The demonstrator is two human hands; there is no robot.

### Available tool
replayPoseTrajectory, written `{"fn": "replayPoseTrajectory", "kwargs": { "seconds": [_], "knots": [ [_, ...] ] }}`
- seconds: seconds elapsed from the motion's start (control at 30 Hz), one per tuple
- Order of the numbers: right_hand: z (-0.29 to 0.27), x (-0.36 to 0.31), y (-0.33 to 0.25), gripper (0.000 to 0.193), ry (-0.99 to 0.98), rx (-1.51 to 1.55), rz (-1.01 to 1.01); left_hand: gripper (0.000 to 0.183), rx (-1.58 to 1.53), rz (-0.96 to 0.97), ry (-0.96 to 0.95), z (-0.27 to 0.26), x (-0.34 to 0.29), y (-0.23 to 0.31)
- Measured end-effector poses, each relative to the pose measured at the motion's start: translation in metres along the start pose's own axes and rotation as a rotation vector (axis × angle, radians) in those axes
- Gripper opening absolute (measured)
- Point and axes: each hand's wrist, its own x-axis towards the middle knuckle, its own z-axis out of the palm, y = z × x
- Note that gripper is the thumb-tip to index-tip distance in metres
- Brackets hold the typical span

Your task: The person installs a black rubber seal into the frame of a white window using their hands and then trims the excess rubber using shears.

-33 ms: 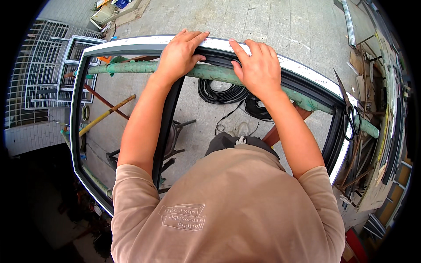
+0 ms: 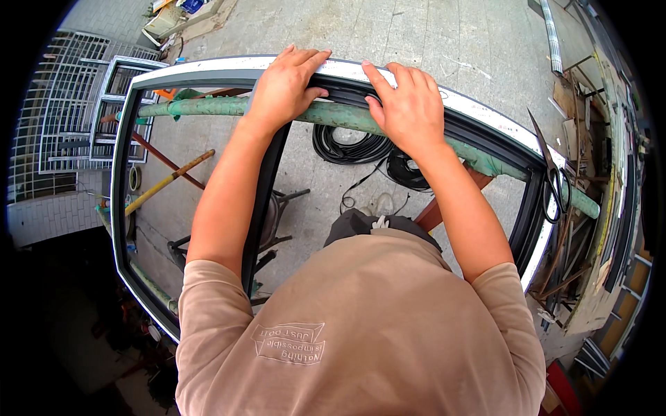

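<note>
A large window frame (image 2: pixel 485 116), white on its outer face with black inner channels, lies across green-wrapped support pipes (image 2: pixel 340 115). Over its far bar, left of the middle, my left hand (image 2: pixel 288 83) has its fingers across the top and its thumb on the inner side. A short way to the right, my right hand (image 2: pixel 411 104) clasps the same bar, index finger and thumb spread across its width. Between the hands, black strips (image 2: pixel 343 90) run along the inner channel. Black-handled scissors (image 2: pixel 553 177) rest on the frame's right corner.
Coiled black rubber strip (image 2: pixel 347 149) lies on the concrete floor inside the frame's outline. A yellow pole (image 2: pixel 170 182) crosses under the left opening. Metal grilles (image 2: pixel 59 104) stand at the far left. Long scrap pieces (image 2: pixel 572 125) and boards fill the right side.
</note>
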Motion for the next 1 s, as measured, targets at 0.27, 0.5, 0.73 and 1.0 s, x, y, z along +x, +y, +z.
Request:
{"fn": "replayPoseTrajectory", "kwargs": {
  "seconds": [0.27, 0.5, 0.73, 1.0],
  "knots": [
    [-0.038, -0.006, 0.017, 0.078, -0.126, 0.08, -0.065, 0.075, 0.025, 0.081, 0.158, 0.035, 0.015, 0.045],
    [-0.06, -0.024, 0.031, 0.045, -0.069, 0.19, 0.044, 0.073, -0.006, 0.063, 0.142, 0.033, 0.015, 0.042],
    [-0.037, -0.033, 0.022, 0.034, 0.07, 0.092, 0.077, 0.091, -0.019, 0.082, 0.182, 0.033, 0.014, 0.052],
    [-0.022, -0.037, 0.023, 0.031, 0.15, 0.048, 0.069, 0.097, -0.012, 0.012, 0.234, 0.054, 0.012, 0.061]
  ]
}}
